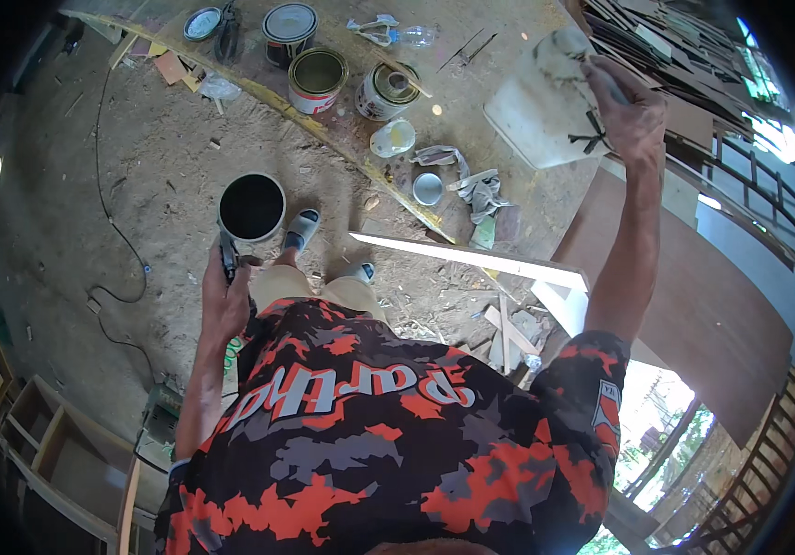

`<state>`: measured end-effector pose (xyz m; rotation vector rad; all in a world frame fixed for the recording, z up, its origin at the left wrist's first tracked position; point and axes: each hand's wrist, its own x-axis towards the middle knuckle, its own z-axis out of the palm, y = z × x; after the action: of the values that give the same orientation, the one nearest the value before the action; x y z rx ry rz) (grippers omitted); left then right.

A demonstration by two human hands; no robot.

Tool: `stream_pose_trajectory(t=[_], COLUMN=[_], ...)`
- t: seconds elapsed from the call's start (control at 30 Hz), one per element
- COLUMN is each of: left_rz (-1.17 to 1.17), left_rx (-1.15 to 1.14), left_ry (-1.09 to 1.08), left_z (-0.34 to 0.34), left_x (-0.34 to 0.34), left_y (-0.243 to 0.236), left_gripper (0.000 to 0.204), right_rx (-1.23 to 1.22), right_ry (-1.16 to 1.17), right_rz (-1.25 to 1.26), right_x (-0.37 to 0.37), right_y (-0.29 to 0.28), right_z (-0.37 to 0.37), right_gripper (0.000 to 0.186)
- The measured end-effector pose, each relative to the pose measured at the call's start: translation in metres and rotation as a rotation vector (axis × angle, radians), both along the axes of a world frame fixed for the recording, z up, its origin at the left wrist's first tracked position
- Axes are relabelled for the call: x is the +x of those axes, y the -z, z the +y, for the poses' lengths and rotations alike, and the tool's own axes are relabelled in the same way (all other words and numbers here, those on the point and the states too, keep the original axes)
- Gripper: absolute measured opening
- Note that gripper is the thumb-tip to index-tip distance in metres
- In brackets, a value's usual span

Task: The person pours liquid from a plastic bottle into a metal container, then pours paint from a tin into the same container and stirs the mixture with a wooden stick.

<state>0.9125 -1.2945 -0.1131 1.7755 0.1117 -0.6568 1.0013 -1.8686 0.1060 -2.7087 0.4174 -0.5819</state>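
Observation:
In my left hand point(225, 298), closed around its handle, is a spray gun point(229, 254) whose open round cup point(251, 205) looks dark inside. My right hand point(629, 111) grips the upper part of a pale, stained plastic container point(536, 106) at the bench top's upper right. Paint cans point(317, 83), a small tub point(393, 138), a round white lid or tin point(427, 189) and crumpled rags point(485, 199) lie on the stained work surface point(467, 83). A long white strip point(462, 259) crosses below them.
A cable point(115, 227) snakes over the dirt floor point(64, 166) at left. Wooden carcasses point(55, 435) stand lower left, stacked offcuts point(666, 65) upper right, a large brown board point(694, 314) at right, and scrap wood point(509, 333) near my feet point(302, 229).

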Motion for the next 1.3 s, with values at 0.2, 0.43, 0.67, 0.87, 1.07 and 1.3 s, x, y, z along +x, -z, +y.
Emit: stream_pose_trajectory(t=[0.2, 0.43, 0.67, 0.87, 1.07, 1.3], left_rz=[0.041, -0.1, -0.078, -0.006, -0.019, 0.028], left_rx=[0.067, 0.0, 0.051, 0.048, -0.03, -0.027], left_ry=[0.016, -0.077, -0.057, -0.074, -0.098, -0.078], left_z=[0.006, 0.005, 0.012, 0.013, 0.015, 0.016], left_x=[-0.007, -0.02, -0.023, -0.025, -0.029, -0.031], left_y=[0.01, 0.017, 0.012, 0.005, 0.01, 0.012], left_gripper=[0.054, 0.042, 0.045, 0.053, 0.062, 0.064], right_rx=[-0.219, -0.649, -0.713, -0.762, -0.757, -0.752], right_ry=[-0.301, -0.522, -0.584, -0.697, -0.716, -0.702], right_rz=[0.398, 0.76, 0.883, 0.877, 0.896, 0.94], right_x=[-0.01, -0.02, -0.005, 0.008, 0.015, 0.02], right_y=[0.036, 0.102, 0.135, 0.147, 0.169, 0.167], right_z=[0.032, 0.062, 0.087, 0.098, 0.097, 0.115], right_gripper=[0.029, 0.035, 0.031, 0.027, 0.029, 0.024])
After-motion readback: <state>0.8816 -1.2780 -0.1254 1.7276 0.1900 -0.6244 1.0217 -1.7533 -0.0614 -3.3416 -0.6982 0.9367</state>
